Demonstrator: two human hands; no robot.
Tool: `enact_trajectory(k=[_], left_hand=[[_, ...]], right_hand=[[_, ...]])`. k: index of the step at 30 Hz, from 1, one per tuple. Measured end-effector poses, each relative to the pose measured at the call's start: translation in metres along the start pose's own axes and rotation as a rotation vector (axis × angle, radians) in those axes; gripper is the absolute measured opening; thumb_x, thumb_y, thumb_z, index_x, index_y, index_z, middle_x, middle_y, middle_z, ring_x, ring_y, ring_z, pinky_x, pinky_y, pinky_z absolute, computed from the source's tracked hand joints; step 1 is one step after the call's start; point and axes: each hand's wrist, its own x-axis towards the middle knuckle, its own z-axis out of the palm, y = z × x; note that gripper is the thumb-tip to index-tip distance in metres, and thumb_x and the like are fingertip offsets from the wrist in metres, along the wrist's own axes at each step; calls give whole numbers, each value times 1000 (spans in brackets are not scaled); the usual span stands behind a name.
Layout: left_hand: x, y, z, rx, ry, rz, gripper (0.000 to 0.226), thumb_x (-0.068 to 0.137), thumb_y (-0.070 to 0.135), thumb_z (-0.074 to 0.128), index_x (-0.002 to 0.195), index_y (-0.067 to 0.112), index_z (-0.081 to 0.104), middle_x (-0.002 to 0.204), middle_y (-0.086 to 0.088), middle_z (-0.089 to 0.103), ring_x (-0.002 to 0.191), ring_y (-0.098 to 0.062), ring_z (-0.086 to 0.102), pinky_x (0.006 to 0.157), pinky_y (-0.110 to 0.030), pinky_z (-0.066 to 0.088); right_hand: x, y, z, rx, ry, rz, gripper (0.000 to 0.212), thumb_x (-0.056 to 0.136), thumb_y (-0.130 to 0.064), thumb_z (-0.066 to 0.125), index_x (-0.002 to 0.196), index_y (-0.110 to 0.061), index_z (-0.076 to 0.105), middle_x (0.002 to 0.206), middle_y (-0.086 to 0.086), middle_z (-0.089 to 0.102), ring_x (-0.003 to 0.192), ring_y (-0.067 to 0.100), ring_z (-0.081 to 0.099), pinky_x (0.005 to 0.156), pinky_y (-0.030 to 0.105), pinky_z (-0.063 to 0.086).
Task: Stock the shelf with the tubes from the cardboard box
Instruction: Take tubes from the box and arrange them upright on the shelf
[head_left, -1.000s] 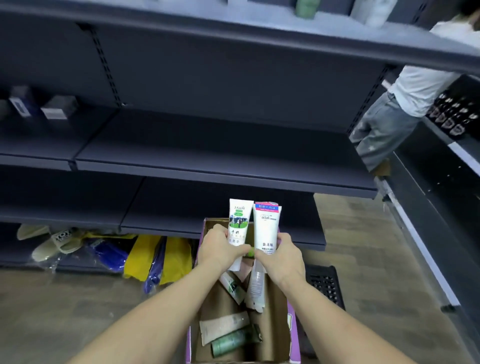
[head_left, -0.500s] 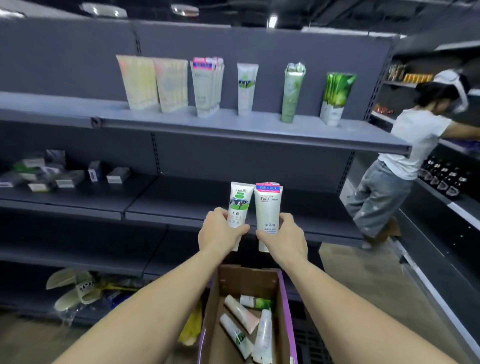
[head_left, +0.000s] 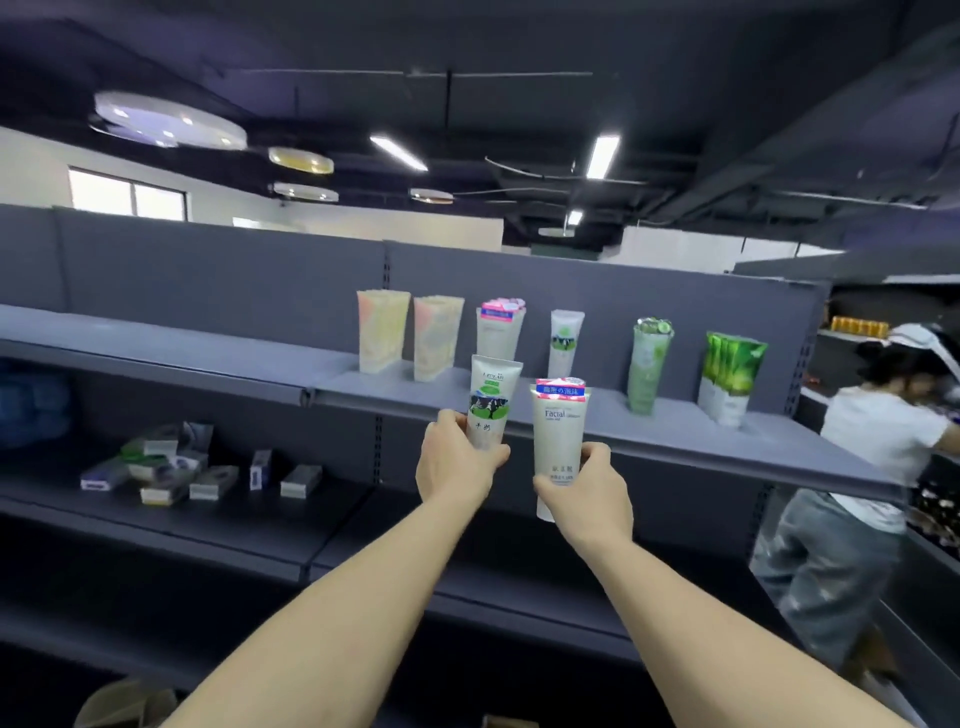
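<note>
A: What does the person hold now?

B: The left hand (head_left: 457, 462) is wrapped around the lower half of a white tube with a green cow label (head_left: 488, 402). The right hand (head_left: 584, 491) pinches a white Facial tube with a pink and blue top band (head_left: 561, 441), thumb on one side and fingers on the other. Both tubes stand upright, cap end down, in front of the edge of the grey metal shelf (head_left: 675, 441), not yet over it. The cardboard box is almost out of view below.

A: How will they handle?

B: They look light and soft, made of glossy plastic, so probably a little slippery. Above the grip each tube becomes flat and wide at the crimped seal; below the grip it is rounder and stiffer near the cap. The best place to hold is the lower body, as now. A hard squeeze could dent them.

A: And the shelf?

B: It is flat and smooth. Beyond the grips, a matching cow tube (head_left: 565, 340) and pink-topped tubes (head_left: 500, 330) already stand on their caps. A narrow cap base can tip over, so each tube should be set down gently.
</note>
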Motion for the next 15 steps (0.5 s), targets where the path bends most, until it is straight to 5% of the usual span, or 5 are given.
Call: enact_trajectory(k=[15], left_hand=[[150, -60, -85, 61, -22, 127, 49, 74, 41, 81, 109, 21, 54, 104, 8, 61, 84, -12, 55, 69, -29, 45]], right_hand=[[69, -118, 123, -17, 110, -20, 54, 80, -39, 76, 118, -22, 41, 106, -2, 62, 88, 16, 59, 66, 32, 51]])
